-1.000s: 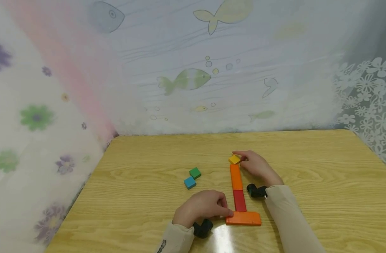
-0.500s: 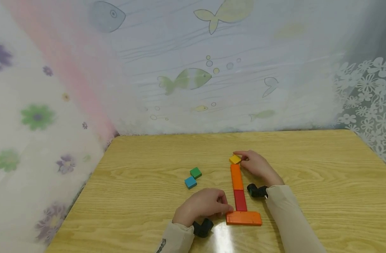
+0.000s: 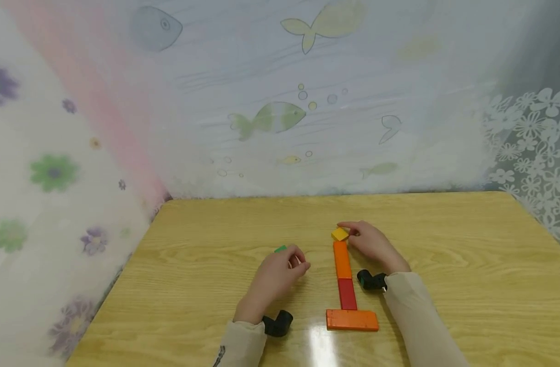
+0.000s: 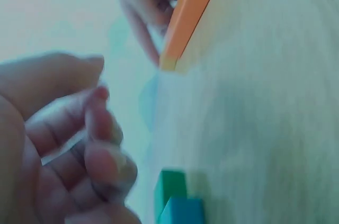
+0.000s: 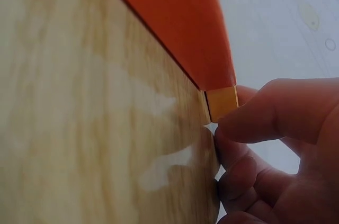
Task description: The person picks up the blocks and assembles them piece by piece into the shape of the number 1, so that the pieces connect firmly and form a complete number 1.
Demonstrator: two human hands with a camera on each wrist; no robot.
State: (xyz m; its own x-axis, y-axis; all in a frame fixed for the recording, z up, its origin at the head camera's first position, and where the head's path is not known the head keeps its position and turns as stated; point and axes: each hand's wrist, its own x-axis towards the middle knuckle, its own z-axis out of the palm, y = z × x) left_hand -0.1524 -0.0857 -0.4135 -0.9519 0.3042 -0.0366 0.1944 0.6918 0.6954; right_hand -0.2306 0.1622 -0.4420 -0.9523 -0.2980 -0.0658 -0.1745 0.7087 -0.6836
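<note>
My right hand (image 3: pixel 375 246) pinches a small yellow block (image 3: pixel 340 234) between thumb and index finger, at the far end of a row of blocks. That row runs toward me: an orange block (image 3: pixel 342 261), then a red block (image 3: pixel 347 294), with another orange block (image 3: pixel 352 320) lying crosswise at the near end. Loosely curled and holding nothing, my left hand (image 3: pixel 276 278) hovers left of the row. It mostly covers a green block (image 3: pixel 281 248) in the head view. A blue block (image 4: pixel 186 212), hidden there, shows beside the green one in the left wrist view.
All the blocks lie on a wood-grain table (image 3: pixel 192 285). Behind it hangs a fish-patterned curtain (image 3: pixel 261 61), and a flowered one (image 3: pixel 27 204) stands at the left. Each wrist carries a black camera mount (image 3: pixel 278 323).
My left hand has left the near orange block and moved left and away from me, over the green and blue blocks. The right hand stays at the yellow block.
</note>
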